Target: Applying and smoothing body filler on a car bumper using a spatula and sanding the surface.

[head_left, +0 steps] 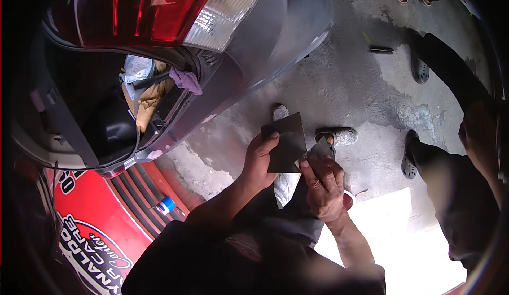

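My left hand (258,159) grips a dark, flat square board (286,145) by its left side, thumb on top. My right hand (324,191) is closed on a small thin greyish plate, like a putty spreader (319,149), at the board's lower right corner. Its fingertips are close to the board's edge; whether they touch it I cannot tell. Both hands are in front of my body, above the concrete floor. Below my right wrist a reddish cup (348,200) with a thin stick shows partly, the rest hidden behind the arm.
At upper left is a car's grey bumper (254,64), red-and-clear tail light (154,8) and open trunk (79,83) with a purple cloth (185,80). A blue-and-white container (166,206) is by a red banner (95,205). Another person (450,189) stands right; more feet are at the top.
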Motion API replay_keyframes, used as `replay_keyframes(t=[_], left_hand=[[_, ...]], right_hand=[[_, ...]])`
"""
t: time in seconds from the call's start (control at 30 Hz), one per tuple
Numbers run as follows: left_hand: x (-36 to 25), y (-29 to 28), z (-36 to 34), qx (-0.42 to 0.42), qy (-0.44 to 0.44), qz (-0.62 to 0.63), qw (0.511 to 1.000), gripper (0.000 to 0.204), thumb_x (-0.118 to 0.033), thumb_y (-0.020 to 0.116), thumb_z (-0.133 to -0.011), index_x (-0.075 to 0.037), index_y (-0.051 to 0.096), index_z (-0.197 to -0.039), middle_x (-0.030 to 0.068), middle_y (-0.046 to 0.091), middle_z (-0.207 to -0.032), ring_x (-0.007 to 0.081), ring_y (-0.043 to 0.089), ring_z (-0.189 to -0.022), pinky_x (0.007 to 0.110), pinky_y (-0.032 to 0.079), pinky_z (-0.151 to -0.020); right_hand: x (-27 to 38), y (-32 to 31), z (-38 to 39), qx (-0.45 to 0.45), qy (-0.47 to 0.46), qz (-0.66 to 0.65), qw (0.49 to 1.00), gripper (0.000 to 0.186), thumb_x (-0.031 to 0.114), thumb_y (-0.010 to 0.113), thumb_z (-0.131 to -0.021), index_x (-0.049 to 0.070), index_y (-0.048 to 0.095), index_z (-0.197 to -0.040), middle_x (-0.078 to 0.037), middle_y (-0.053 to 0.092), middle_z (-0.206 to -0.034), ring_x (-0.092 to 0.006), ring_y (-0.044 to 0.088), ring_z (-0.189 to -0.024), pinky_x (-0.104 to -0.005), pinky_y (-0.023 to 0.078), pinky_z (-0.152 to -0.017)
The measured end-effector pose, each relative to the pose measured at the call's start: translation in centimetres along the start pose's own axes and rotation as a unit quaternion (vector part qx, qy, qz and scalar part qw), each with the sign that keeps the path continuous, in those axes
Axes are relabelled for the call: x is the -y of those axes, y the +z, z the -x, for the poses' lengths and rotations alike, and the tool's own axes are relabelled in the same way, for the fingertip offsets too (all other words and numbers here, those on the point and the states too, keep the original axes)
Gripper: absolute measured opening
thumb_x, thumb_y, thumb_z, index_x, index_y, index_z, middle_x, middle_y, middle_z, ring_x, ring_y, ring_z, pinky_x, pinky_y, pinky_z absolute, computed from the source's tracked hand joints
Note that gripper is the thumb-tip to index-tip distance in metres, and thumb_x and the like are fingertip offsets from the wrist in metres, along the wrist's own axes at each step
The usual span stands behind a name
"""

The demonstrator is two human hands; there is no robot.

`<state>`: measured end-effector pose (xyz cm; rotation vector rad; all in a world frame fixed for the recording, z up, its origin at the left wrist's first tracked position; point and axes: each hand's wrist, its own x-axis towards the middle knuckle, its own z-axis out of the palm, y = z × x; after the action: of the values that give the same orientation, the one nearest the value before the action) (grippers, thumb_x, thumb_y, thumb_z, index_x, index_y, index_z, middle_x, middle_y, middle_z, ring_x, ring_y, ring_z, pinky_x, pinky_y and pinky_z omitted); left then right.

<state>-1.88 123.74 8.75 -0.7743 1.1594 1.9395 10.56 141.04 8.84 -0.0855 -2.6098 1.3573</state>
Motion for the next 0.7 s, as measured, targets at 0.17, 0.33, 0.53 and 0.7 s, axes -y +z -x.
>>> replay_keyframes(t=[0.17, 0.33, 0.53, 0.7], left_hand=[[-2.5, -1.6, -0.4, -0.014, 0.093, -0.184, 0.978, 0.028, -0.02, 0.059, -0.114, 0.0, 0.062, -0.134, 0.01, 0.072, -0.121, 0.0197, 0.073, -0.109, 0.036, 0.059, -0.097], [-2.6, -4.4, -1.9, -0.066, 0.123, -0.333, 0.933, 0.025, -0.022, 0.062, -0.114, -0.002, 0.065, -0.128, 0.008, 0.07, -0.119, 0.0161, 0.069, -0.108, 0.034, 0.058, -0.092], [1.0, -11.0, -2.4, -0.138, 0.092, -0.309, 0.937, 0.031, -0.027, 0.066, -0.113, 0.0, 0.066, -0.128, 0.006, 0.069, -0.115, 0.0133, 0.06, -0.106, 0.032, 0.049, -0.095], [10.0, -20.8, -0.3, -0.226, 0.02, -0.258, 0.939, 0.038, -0.027, 0.064, -0.108, 0.003, 0.066, -0.13, 0.0155, 0.069, -0.121, 0.0252, 0.064, -0.109, 0.039, 0.05, -0.098]], right_hand=[[-3.4, 2.9, -1.0, 0.002, 0.046, 0.098, 0.994, 0.052, 0.001, 0.076, -0.078, 0.008, 0.078, -0.129, -0.007, 0.073, -0.127, -0.0307, 0.063, -0.119, -0.0457, 0.054, -0.099], [-1.0, 4.9, 0.0, 0.103, 0.092, 0.058, 0.989, 0.045, -0.001, 0.073, -0.078, 0.009, 0.081, -0.121, -0.005, 0.075, -0.118, -0.0306, 0.065, -0.115, -0.0467, 0.054, -0.096], [-6.5, 5.6, 3.1, 0.07, 0.278, -0.172, 0.942, 0.05, -0.02, 0.056, -0.088, 0.003, 0.078, -0.127, -0.014, 0.077, -0.111, -0.0303, 0.072, -0.103, -0.0383, 0.056, -0.094], [-9.3, 4.2, 0.2, -0.024, 0.34, -0.253, 0.905, 0.029, -0.011, 0.066, -0.099, -0.002, 0.074, -0.126, -0.007, 0.077, -0.108, -0.0112, 0.071, -0.094, -0.0269, 0.057, -0.086]])
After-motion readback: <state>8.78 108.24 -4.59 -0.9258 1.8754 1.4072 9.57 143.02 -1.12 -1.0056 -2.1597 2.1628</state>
